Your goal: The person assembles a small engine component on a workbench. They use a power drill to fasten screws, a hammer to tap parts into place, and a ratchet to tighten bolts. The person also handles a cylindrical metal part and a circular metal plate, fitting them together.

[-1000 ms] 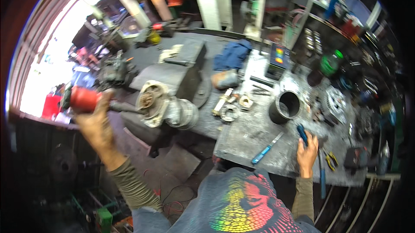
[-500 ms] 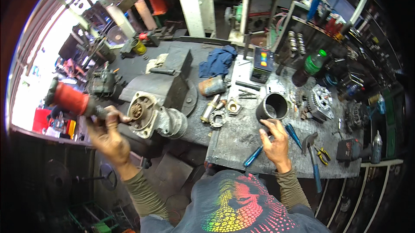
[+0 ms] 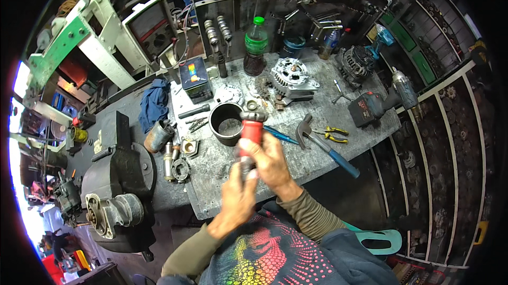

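A red cylindrical part (image 3: 252,132) with dark metal ends is held upright in front of me, over the near edge of the bench. My right hand (image 3: 272,168) wraps round its red middle, thumb across the front. My left hand (image 3: 235,198) grips the dark lower end, just below. Its exact kind is hard to tell, as fingers cover much of it. Right behind it stands a hollow dark metal cylinder (image 3: 216,131). A square metal piece (image 3: 189,147) and a toothed ring (image 3: 181,169) lie left of my hands.
A hammer (image 3: 330,153), yellow-handled pliers (image 3: 333,135) and a cordless impact tool (image 3: 373,106) lie to the right. Further back are an alternator (image 3: 292,77), a bottle (image 3: 256,42) and a black box (image 3: 196,80). A vise (image 3: 114,174) with a metal housing (image 3: 98,215) stands at the left.
My view has turned right. My left hand has brought the red part from beside the vise to the middle. My right hand has left the hollow cylinder and taken hold of the red part.
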`<action>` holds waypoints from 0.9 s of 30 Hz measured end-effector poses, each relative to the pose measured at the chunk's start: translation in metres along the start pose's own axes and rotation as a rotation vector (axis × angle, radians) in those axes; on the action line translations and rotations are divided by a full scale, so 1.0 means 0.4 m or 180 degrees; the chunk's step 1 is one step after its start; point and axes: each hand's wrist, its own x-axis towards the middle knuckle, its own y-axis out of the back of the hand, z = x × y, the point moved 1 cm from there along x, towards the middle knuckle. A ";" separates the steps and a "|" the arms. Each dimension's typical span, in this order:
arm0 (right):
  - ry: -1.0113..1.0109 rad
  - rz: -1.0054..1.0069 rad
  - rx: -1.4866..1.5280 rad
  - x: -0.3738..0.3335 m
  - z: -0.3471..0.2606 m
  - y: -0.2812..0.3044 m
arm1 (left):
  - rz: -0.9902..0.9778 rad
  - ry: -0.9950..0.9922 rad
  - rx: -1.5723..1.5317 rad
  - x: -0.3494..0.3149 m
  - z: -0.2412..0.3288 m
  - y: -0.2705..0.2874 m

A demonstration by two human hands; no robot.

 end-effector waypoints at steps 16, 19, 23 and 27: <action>-0.0316 0.0665 -0.3133 0.137 0.114 0.479 | -0.1495 -0.1120 0.2592 0.362 -0.260 -0.362; -0.0162 0.0607 -0.3011 0.144 0.134 0.481 | -0.1481 -0.1469 0.2634 0.376 -0.291 -0.306; -0.0072 0.0711 -0.3494 0.135 0.176 0.468 | -0.1428 -0.1738 0.2168 0.383 -0.316 -0.227; 0.0230 0.0769 -0.4225 0.123 0.217 0.422 | -0.1380 -0.1619 0.2152 0.355 -0.292 -0.215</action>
